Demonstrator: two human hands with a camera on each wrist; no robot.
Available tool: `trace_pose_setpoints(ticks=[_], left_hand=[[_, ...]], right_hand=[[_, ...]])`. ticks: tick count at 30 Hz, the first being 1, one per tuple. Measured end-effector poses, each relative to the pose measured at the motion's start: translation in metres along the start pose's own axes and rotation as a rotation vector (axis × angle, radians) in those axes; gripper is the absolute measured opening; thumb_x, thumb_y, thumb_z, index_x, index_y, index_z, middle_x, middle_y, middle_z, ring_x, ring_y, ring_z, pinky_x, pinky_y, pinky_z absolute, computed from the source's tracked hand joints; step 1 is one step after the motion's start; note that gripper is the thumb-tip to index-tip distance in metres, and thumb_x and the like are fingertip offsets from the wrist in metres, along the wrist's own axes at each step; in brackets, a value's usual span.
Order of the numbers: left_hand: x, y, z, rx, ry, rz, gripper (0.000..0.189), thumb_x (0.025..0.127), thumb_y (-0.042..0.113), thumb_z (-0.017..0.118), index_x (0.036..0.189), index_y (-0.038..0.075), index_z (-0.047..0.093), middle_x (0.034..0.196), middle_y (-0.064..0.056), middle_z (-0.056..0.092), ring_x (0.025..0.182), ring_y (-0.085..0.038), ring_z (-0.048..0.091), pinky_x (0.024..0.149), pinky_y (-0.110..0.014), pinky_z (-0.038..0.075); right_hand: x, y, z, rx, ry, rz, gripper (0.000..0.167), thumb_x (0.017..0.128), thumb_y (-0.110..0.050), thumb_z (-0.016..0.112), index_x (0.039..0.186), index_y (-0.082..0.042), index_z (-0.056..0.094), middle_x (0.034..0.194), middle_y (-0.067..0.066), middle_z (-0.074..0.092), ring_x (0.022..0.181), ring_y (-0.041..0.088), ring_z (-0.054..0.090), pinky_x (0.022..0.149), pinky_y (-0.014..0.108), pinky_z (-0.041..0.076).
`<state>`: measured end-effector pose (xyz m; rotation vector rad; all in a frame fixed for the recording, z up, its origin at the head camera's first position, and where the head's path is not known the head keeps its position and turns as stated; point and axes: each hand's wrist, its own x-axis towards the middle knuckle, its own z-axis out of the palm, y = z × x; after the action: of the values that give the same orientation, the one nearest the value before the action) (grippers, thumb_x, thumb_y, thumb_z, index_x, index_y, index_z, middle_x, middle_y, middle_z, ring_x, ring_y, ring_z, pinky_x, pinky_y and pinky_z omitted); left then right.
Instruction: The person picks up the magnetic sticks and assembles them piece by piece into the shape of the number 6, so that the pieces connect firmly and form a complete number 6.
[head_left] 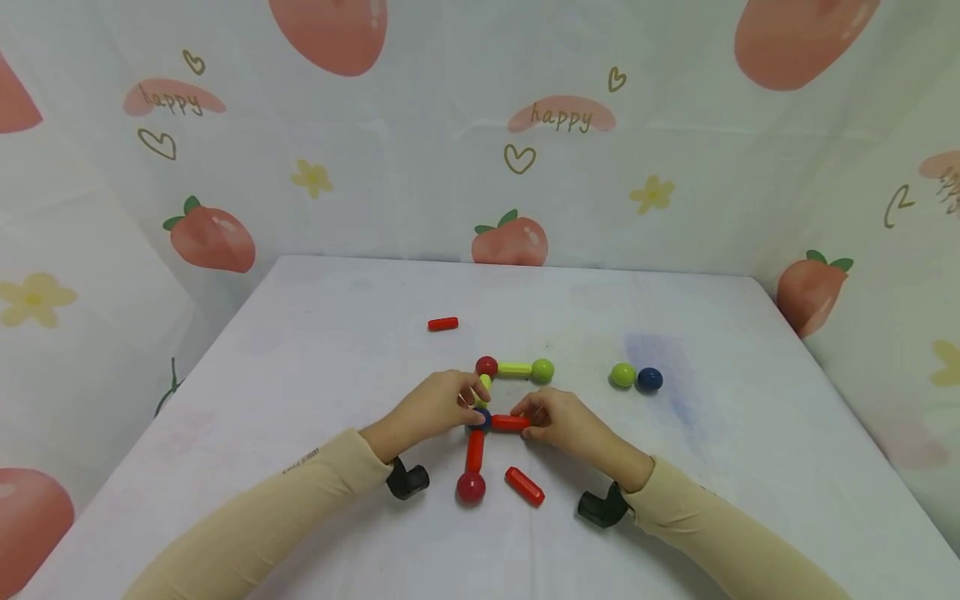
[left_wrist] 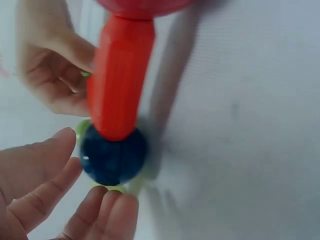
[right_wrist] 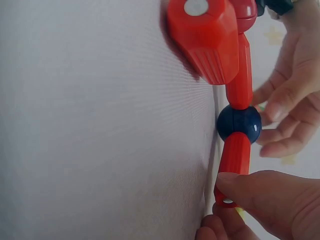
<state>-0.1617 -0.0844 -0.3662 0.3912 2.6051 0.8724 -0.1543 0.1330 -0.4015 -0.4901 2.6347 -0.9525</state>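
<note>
My left hand [head_left: 442, 402] has its fingers curled round a dark blue ball [right_wrist: 239, 124], thumb and fingertips at its surface. Between the right hand's [head_left: 573, 427] thumb and fingers is the outer end of a red rod [right_wrist: 234, 159], its inner end against the blue ball. Another red rod [head_left: 475, 452] runs from this ball toward the person, ending at a red ball [head_left: 471, 488]. On the far side a yellow-green rod [head_left: 484, 388], partly behind the left fingers, leads to a second red ball [head_left: 487, 367]. From there a yellow-green rod [head_left: 514, 369] reaches a green ball [head_left: 543, 371].
A loose red rod [head_left: 524, 487] with a silver disc in its end lies near the right hand. Farther back is one more red rod [head_left: 443, 323]. To the right, a green ball [head_left: 622, 375] and a blue ball [head_left: 649, 380] sit together on the white table [head_left: 337, 333].
</note>
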Motion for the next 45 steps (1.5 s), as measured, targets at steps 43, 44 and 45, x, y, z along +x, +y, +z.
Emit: trace_pose_setpoints(ticks=[43, 44, 45], left_hand=[[0.005, -0.009, 0.003, -0.044, -0.042, -0.07, 0.019, 0.088, 0.014, 0.08, 0.106, 0.012, 0.073, 0.095, -0.005, 0.068, 0.082, -0.016, 0.059, 0.069, -0.024, 0.051], [0.005, -0.009, 0.003, -0.046, -0.042, -0.071, 0.019, 0.088, 0.014, 0.08, 0.106, 0.012, 0.073, 0.095, -0.005, 0.068, 0.082, -0.016, 0.059, 0.069, -0.024, 0.051], [0.005, -0.009, 0.003, -0.049, -0.043, -0.072, 0.019, 0.088, 0.014, 0.08, 0.106, 0.012, 0.073, 0.095, -0.005, 0.067, 0.082, -0.017, 0.059, 0.069, -0.024, 0.051]], right_hand=[[-0.061, -0.004, 0.016, 0.164, -0.161, -0.052, 0.044, 0.082, -0.017, 0.085, 0.12, -0.004, 0.064, 0.095, 0.001, 0.065, 0.082, 0.013, 0.059, 0.071, 0.016, 0.052], [-0.061, -0.004, 0.017, 0.158, -0.161, -0.055, 0.043, 0.082, -0.016, 0.084, 0.119, -0.003, 0.065, 0.093, 0.001, 0.064, 0.081, 0.013, 0.058, 0.07, 0.016, 0.052], [-0.061, -0.004, 0.018, 0.152, -0.162, -0.056, 0.041, 0.083, -0.014, 0.084, 0.117, -0.003, 0.065, 0.091, 0.0, 0.064, 0.079, 0.013, 0.058, 0.069, 0.016, 0.051]])
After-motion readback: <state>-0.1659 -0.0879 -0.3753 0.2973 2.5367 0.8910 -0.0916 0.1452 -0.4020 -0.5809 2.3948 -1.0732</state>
